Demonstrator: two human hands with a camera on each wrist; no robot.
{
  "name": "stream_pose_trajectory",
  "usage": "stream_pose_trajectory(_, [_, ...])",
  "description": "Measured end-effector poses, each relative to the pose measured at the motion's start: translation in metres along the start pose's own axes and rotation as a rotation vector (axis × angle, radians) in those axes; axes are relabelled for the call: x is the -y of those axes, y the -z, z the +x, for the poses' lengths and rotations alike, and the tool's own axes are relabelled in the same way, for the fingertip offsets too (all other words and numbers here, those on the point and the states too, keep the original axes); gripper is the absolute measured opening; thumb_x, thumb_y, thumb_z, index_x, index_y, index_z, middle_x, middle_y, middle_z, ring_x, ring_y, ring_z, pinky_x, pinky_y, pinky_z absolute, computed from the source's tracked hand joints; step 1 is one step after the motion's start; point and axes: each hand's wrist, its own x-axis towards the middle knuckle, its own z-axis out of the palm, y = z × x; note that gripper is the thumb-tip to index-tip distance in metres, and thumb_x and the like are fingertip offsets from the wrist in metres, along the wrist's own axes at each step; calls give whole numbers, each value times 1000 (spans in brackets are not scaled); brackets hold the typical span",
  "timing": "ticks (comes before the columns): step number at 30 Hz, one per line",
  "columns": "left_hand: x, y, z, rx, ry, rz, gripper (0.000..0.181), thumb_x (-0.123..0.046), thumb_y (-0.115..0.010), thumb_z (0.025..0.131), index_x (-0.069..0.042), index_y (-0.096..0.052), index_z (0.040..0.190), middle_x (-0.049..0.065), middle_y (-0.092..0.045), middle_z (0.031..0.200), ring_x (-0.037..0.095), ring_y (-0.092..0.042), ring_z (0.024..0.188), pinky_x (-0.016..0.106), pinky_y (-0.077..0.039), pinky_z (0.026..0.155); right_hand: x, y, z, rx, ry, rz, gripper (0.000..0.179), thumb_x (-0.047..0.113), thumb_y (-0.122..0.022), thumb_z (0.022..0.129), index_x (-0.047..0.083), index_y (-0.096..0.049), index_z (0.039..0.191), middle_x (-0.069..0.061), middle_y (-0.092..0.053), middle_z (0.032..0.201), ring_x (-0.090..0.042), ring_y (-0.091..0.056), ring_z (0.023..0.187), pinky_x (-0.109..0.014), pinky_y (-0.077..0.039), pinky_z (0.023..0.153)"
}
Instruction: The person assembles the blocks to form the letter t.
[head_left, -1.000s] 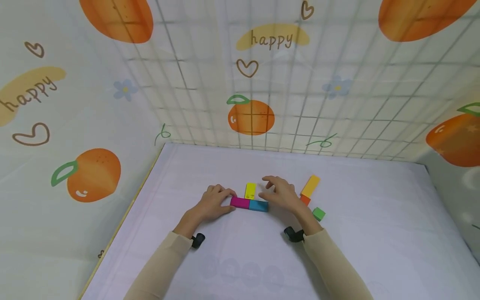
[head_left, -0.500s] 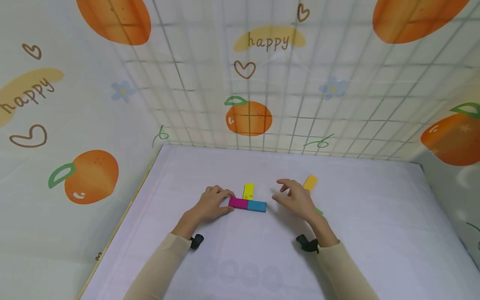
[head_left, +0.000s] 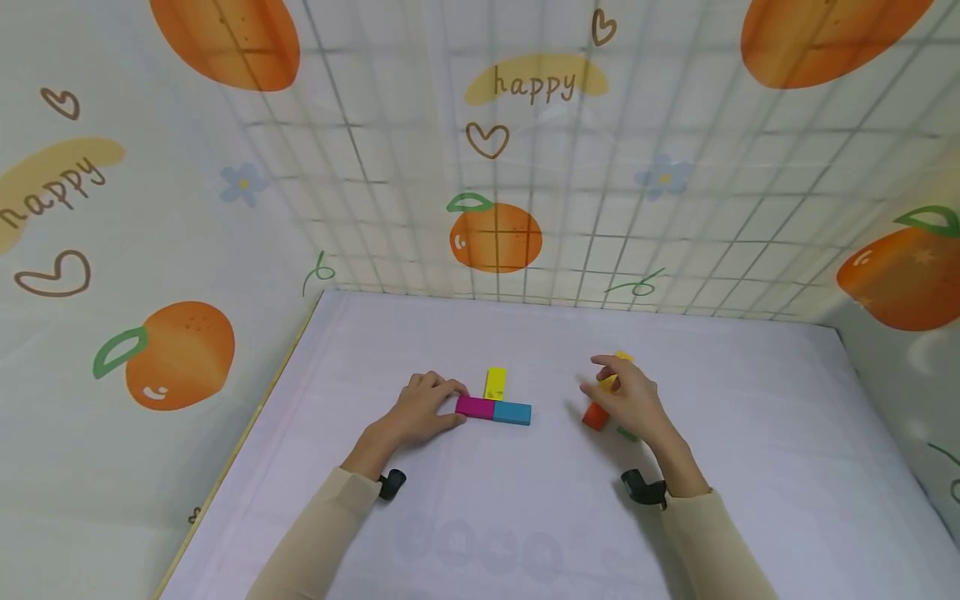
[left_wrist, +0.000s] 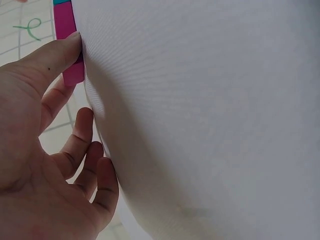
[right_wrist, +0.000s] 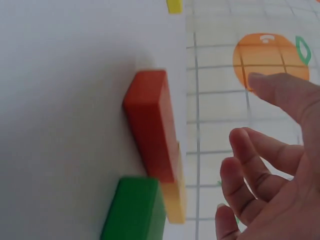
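Observation:
My left hand (head_left: 418,414) pinches the left end of a magenta block (head_left: 476,407) between thumb and index finger; in the left wrist view the thumb presses its near side. A blue block (head_left: 513,413) lies end to end with the magenta one. Behind them a yellow block (head_left: 496,381) points away, close to where they meet. To the right, my right hand (head_left: 636,402) hovers with fingers parted, holding nothing, over a red block (head_left: 596,417). Partly hidden under it are a green block (right_wrist: 132,210) and a yellow-orange block (right_wrist: 175,200), seen beside the red one in the right wrist view.
A white cloth covers the table (head_left: 480,492). Behind it rises a hanging cloth (head_left: 570,192) printed with oranges, and another wall of the same cloth (head_left: 60,467) stands at the left. Each wrist carries a small black camera (head_left: 642,487).
My right hand has moved right, away from the blue block, and now sits over the red, green and yellow-orange blocks. My left hand keeps its grip on the magenta block.

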Motion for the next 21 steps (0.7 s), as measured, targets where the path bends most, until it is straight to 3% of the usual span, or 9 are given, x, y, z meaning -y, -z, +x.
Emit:
stream_pose_trajectory(9, [1,-1,0,-4,1,-5,38,-42,-73,91,-36,-60,126,-1,-52,119,24,-39,116,42,-37,94,-16,11,-6,-6,-35,0,53,25,-74,92,0,-56,135,-15,-63,106,-29,-53,90,-43,-36,77])
stream_pose_trajectory(15, [0,-1,-1,-13,-14,-8,38,-40,-74,91,-34,-61,126,0,-52,118,25,-40,114,44,-37,92,-26,19,-8,-10,-103,-35,54,25,-72,94,0,-54,138,-17,-62,109,-28,-51,89,-39,-40,72])
stream_pose_trajectory(21, [0,0,-1,-8,-13,-6,38,-41,-73,91,-34,-60,126,0,-52,119,24,-40,114,43,-37,92,-40,25,-5,8,-167,-70,56,25,-72,94,1,-51,140,-17,-61,112,-30,-52,93,-42,-36,75])
